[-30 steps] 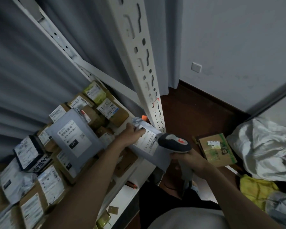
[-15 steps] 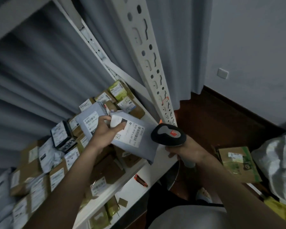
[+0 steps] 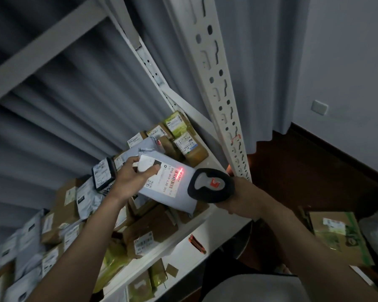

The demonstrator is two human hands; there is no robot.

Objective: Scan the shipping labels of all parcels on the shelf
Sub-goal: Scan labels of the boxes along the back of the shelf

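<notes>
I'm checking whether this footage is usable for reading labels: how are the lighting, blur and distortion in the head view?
Head view: the room is dim; the scanner throws a red glow on the barcode of the grey mailer, whose label prints are only partly legible; parcels at the lower left are smeared by blur; the wide-angle lens bends the shelf upright and beams.

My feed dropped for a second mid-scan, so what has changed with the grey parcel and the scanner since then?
The left hand has lifted the grey parcel from the shelf's front edge, up over the stacked boxes. The scanner followed, and its red light now falls on the label's barcode. Unchanged: the left hand grips the parcel, the right hand the scanner.
</notes>
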